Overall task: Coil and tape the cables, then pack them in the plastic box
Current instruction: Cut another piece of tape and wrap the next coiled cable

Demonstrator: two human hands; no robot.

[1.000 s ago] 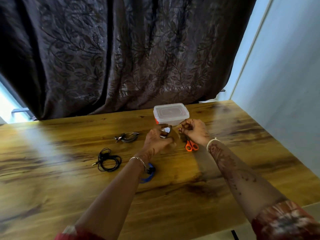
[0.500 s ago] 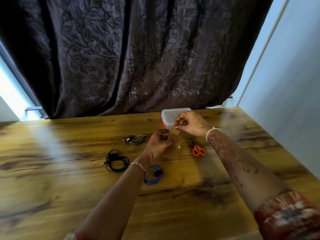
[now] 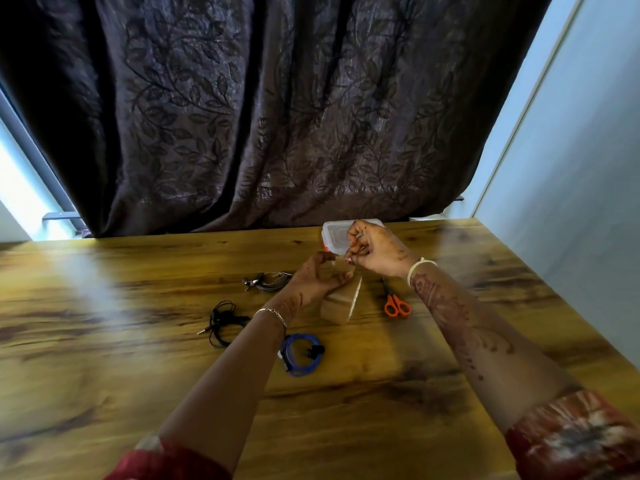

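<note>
Taping step: left hand grips the tape roll, right hand pinches its loose end. Probably needs the scissors next to cut.

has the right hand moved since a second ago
Yes. The right hand lifted up and away from the orange scissors and now overlaps the plastic box.

A wood table holds a box, scissors, a grey cable, a black cable and a blue cable.
</note>
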